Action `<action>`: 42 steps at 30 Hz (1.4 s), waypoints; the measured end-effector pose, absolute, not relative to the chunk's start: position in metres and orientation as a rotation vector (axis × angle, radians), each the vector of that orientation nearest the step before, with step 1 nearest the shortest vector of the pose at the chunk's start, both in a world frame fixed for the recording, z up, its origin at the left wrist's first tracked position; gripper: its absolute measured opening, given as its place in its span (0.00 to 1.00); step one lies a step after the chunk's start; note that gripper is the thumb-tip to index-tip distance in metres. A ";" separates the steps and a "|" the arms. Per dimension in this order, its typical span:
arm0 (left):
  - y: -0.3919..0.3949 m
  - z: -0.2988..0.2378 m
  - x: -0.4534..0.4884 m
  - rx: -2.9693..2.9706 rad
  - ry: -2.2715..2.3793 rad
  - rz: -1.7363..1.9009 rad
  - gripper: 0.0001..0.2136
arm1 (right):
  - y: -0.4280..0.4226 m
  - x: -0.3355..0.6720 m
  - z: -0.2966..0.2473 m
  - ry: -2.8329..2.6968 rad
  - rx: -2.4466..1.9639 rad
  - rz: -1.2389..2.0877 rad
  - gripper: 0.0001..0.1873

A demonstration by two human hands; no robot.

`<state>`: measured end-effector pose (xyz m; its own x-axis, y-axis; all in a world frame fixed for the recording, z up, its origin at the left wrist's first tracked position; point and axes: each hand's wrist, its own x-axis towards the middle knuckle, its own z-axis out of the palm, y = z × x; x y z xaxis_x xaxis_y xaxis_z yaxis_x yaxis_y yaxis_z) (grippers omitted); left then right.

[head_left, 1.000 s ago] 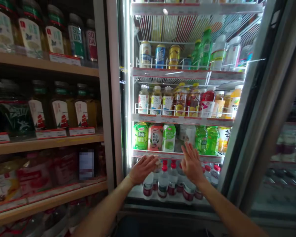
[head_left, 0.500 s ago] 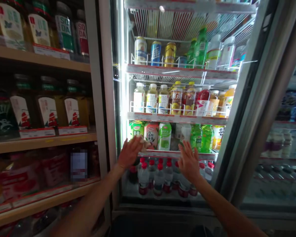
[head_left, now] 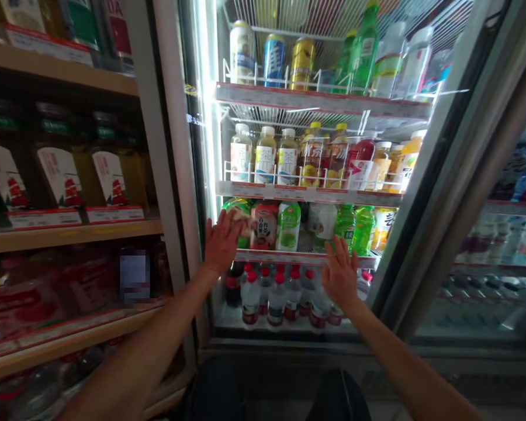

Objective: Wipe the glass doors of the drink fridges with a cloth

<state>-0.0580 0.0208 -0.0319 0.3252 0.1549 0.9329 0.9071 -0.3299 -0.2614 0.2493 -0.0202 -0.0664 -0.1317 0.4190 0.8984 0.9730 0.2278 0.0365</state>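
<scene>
My left hand (head_left: 220, 242) is at the left side of the lit drinks fridge and presses a crumpled beige cloth (head_left: 242, 221), which covers part of a green bottle. Beside the cloth, a pink-labelled tea bottle (head_left: 264, 225) and a green bottle with a white cap (head_left: 288, 227) stand on the lower shelf. My right hand (head_left: 339, 272) is open, fingers spread, in front of the lower shelf's edge (head_left: 280, 256), and nothing shows in it. Whether its palm touches the glass door, I cannot tell.
Red-capped bottles (head_left: 277, 301) stand at the fridge bottom. Higher shelves hold tea bottles (head_left: 265, 155) and cans (head_left: 301, 64). Wooden shelves (head_left: 70, 234) with large bottles are on the left. A metal door frame (head_left: 453, 193) rises on the right. My knees (head_left: 339, 394) show below.
My left hand and the cloth have moved left and up over the green bottle. My right hand stays spread, slightly further right. The view has tilted down, so my knees show more.
</scene>
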 end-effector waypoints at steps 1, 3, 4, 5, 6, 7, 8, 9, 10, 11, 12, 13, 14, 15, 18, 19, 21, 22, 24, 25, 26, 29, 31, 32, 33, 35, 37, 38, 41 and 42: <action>0.021 -0.032 -0.058 -1.679 -1.005 -1.129 0.23 | -0.020 0.250 -0.066 -1.691 -1.312 -0.856 0.34; 0.018 -0.039 -0.053 -1.795 -0.855 -0.998 0.22 | -0.021 0.249 -0.067 -1.684 -1.321 -0.850 0.34; 0.016 -0.044 -0.051 -1.893 -0.711 -0.862 0.21 | -0.021 0.249 -0.067 -1.674 -1.330 -0.848 0.33; 0.014 -0.047 -0.048 -1.969 -0.580 -0.736 0.20 | -0.021 0.248 -0.066 -1.668 -1.339 -0.847 0.33; 0.013 -0.047 -0.047 -2.005 -0.509 -0.662 0.20 | -0.022 0.247 -0.066 -1.672 -1.344 -0.847 0.33; 0.013 -0.045 -0.046 -1.994 -0.519 -0.664 0.19 | -0.022 0.247 -0.066 -1.680 -1.342 -0.847 0.33; 0.014 -0.040 -0.046 -1.942 -0.605 -0.737 0.19 | -0.022 0.248 -0.066 -1.691 -1.333 -0.847 0.33; 0.015 -0.034 -0.045 -1.859 -0.736 -0.854 0.19 | -0.022 0.248 -0.067 -1.702 -1.320 -0.845 0.33; 0.016 -0.028 -0.043 -1.769 -0.861 -0.968 0.19 | -0.022 0.249 -0.067 -1.708 -1.305 -0.841 0.34; 0.016 -0.023 -0.040 -1.702 -0.945 -1.048 0.20 | -0.021 0.249 -0.067 -1.703 -1.290 -0.837 0.35; 0.017 -0.021 -0.037 -1.697 -0.958 -1.061 0.21 | -0.021 0.249 -0.068 -1.691 -1.278 -0.831 0.36; 0.017 -0.020 -0.032 -1.762 -0.885 -0.993 0.21 | -0.021 0.248 -0.068 -1.678 -1.271 -0.826 0.37; 0.017 -0.020 -0.027 -1.850 -0.768 -0.883 0.22 | -0.020 0.248 -0.068 -1.670 -1.266 -0.824 0.37; 0.017 -0.020 -0.023 -1.926 -0.645 -0.767 0.22 | -0.020 0.247 -0.068 -1.669 -1.262 -0.826 0.38; 0.022 -0.005 -0.019 -1.944 -0.548 -0.725 0.21 | -0.020 0.248 -0.068 -1.699 -1.245 -0.850 0.38; 0.025 0.005 -0.020 -1.881 -0.632 -0.834 0.21 | -0.020 0.248 -0.068 -1.709 -1.241 -0.859 0.38; 0.028 0.022 -0.023 -1.701 -0.851 -1.080 0.21 | -0.021 0.248 -0.068 -1.704 -1.244 -0.866 0.38; 0.028 0.027 -0.024 -1.630 -0.913 -1.147 0.21 | -0.021 0.248 -0.069 -1.696 -1.252 -0.863 0.38; 0.026 0.029 -0.022 -1.656 -0.825 -1.071 0.21 | -0.021 0.246 -0.069 -1.677 -1.266 -0.849 0.38; 0.025 0.026 -0.020 -1.738 -0.674 -0.938 0.21 | -0.021 0.246 -0.069 -1.673 -1.264 -0.841 0.38; 0.023 0.024 -0.018 -1.824 -0.508 -0.782 0.20 | -0.021 0.245 -0.070 -1.676 -1.257 -0.835 0.39; 0.024 0.028 -0.013 -1.904 -0.364 -0.594 0.18 | -0.020 0.247 -0.070 -1.712 -1.224 -0.835 0.40; 0.028 0.040 -0.010 -1.814 -0.615 -0.794 0.19 | -0.020 0.248 -0.071 -1.720 -1.215 -0.839 0.40; 0.030 0.046 -0.007 -1.752 -0.749 -0.917 0.20 | -0.020 0.248 -0.071 -1.716 -1.216 -0.840 0.40; 0.031 0.048 -0.003 -1.710 -0.832 -1.002 0.20 | -0.020 0.247 -0.071 -1.707 -1.219 -0.839 0.41; 0.030 0.044 0.007 -1.756 -0.767 -0.973 0.21 | -0.020 0.246 -0.071 -1.692 -1.225 -0.835 0.41; 0.026 0.032 0.017 -1.900 -0.488 -0.729 0.21 | -0.020 0.246 -0.071 -1.694 -1.223 -0.833 0.41; 0.025 0.027 0.021 -1.952 -0.377 -0.621 0.20 | -0.020 0.246 -0.071 -1.701 -1.217 -0.832 0.41; 0.026 0.027 0.026 -1.975 -0.406 -0.623 0.20 | -0.020 0.250 -0.071 -1.736 -1.193 -0.812 0.41; 0.028 0.030 0.027 -1.941 -0.510 -0.716 0.20 | -0.020 0.251 -0.071 -1.743 -1.184 -0.801 0.40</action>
